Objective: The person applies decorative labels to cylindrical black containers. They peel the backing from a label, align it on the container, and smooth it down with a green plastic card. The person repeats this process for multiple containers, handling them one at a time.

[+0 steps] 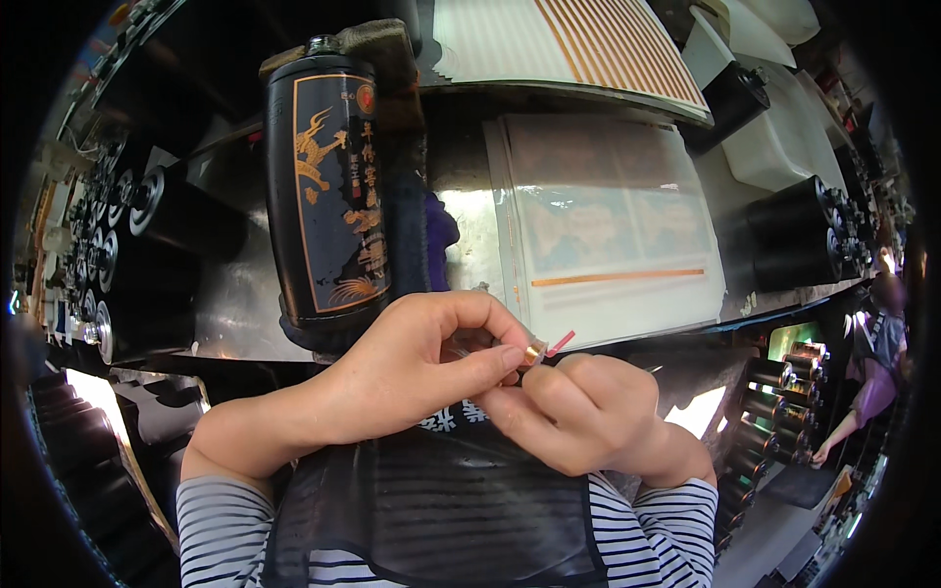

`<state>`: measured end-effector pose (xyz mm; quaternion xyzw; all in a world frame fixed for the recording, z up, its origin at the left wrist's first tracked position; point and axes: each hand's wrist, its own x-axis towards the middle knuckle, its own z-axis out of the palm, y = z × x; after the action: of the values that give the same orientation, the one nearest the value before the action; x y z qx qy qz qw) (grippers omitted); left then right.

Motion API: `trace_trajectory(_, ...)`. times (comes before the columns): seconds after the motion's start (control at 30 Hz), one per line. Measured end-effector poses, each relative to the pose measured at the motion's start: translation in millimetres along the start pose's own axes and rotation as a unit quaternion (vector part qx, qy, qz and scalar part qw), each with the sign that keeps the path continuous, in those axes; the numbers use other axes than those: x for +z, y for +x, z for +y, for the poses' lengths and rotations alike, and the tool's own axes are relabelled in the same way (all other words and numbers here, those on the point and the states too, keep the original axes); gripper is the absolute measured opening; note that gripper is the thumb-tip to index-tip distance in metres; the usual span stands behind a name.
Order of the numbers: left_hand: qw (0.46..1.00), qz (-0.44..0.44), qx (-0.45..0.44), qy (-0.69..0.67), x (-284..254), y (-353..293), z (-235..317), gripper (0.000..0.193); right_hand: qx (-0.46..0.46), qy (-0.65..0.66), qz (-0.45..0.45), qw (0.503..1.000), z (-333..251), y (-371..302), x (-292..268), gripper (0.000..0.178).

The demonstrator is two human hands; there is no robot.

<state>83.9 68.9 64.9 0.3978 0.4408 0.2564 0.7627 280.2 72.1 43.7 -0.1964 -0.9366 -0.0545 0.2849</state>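
Observation:
In front of my apron, both hands meet around a small curled gold strip (pixel 535 353) with a clear, film-like edge. My left hand (pixel 431 343) pinches it between thumb and forefinger. Closed beside it, my right hand (pixel 593 407) has its fingertips pressed against the same piece; what lies inside its fingers is mostly hidden. A short pink strip (pixel 562 343) sticks out just above the fingers. Beyond my left hand lies a black bottle (pixel 328 196) with gold and orange pictures and lettering, its neck pointing away from me.
Dark cloth padding (pixel 404 196) supports the bottle. To its right lie translucent decal sheets (pixel 627 304) with one gold strip, and farther back a sheet of gold stripes (pixel 598 44). Black bottles (pixel 157 250) crowd the left; others (pixel 799 235) lie right. A person (pixel 872 363) is at far right.

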Motion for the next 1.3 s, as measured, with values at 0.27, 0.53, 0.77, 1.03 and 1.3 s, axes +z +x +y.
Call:
trace_trajectory(0.27,0.881,0.089,0.257,0.387,0.4,-29.0,5.0,0.02,0.318,0.44,-0.056,0.838,30.4,38.4,-13.2,0.028)
trace_trajectory(0.53,0.917,0.181,0.243,0.261,-11.8,-61.0,19.1,0.025,0.312,0.653,-0.231,0.65,47.1,68.4,-14.6,0.014)
trace_trajectory(0.77,0.993,0.01,0.106,-0.046,-35.3,-58.8,27.3,0.056,0.33,0.615,-0.196,0.689,42.4,84.1,-34.6,0.015)
trace_trajectory(1.03,0.993,0.023,0.115,-0.01,-57.3,-58.8,39.5,0.032,0.344,0.559,-0.203,0.727,48.6,105.9,-28.4,0.014)
trace_trajectory(1.3,0.839,0.355,0.332,0.245,-101.7,-49.6,54.5,0.013,0.345,0.547,-0.092,0.757,73.8,162.4,15.6,0.011)
